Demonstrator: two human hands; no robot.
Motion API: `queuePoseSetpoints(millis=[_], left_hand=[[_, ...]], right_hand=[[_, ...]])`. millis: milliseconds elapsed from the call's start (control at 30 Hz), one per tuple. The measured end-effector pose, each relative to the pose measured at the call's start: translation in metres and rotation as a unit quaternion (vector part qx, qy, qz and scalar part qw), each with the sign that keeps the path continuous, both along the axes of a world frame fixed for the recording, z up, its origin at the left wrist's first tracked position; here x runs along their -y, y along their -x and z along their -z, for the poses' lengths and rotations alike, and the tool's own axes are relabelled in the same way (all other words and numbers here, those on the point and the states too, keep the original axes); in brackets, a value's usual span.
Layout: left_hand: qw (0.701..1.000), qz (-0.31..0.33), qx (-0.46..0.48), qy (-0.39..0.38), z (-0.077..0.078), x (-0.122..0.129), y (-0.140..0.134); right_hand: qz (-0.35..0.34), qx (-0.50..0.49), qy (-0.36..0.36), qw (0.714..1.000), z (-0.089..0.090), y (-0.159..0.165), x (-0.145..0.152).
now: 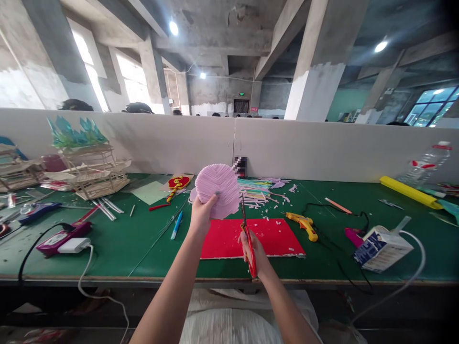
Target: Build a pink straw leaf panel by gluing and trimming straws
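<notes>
A round pink piece with rows of ribs (218,184) is pinched in my left hand (204,212), thumb on its face. My right hand (255,251) grips red-handled scissors (250,255), whose dark blades point up beside the right edge of the pink piece. Whether the blades touch that edge I cannot tell. Under my hands lies a red board (276,237) with small pale scraps on it. Behind it is a heap of thin coloured strips (256,191), with pink and white bits scattered around.
Right of the board lies a yellow glue gun (303,225), its dark cable trailing; farther right are a carton (383,248) and a plastic bottle (428,165). At left stand a stick-built model (95,174) and a purple power strip (66,239). A white partition (304,150) runs behind.
</notes>
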State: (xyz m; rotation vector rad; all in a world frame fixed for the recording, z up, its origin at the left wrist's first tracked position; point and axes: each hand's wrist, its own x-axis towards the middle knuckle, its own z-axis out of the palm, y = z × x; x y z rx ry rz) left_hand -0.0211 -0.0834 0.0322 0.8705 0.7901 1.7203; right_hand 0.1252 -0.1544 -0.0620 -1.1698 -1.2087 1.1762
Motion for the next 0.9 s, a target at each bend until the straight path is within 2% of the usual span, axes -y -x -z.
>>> queuePoseSetpoints(millis=[267, 433, 767, 900], left_hand=[[1.0, 0.017, -0.014, 0.013, 0.016, 0.01, -0.014], [0.999, 0.021, -0.017, 0.017, 0.019, 0.014, -0.019], [1.0, -0.005, -0.012, 0.011, 0.023, 0.011, -0.018], [0.997, -0.037, -0.03, -0.056, 0.017, 0.015, -0.008]], right_hand=[[0.039, 0.019, 0.009, 0.999, -0.01, -0.006, 0.013], [0.046, 0.017, 0.014, 0.999, -0.013, -0.008, 0.012], [0.047, 0.003, 0.016, 0.999, -0.008, -0.01, 0.009], [0.034, -0.056, 0.027, 0.997, -0.008, -0.013, 0.006]])
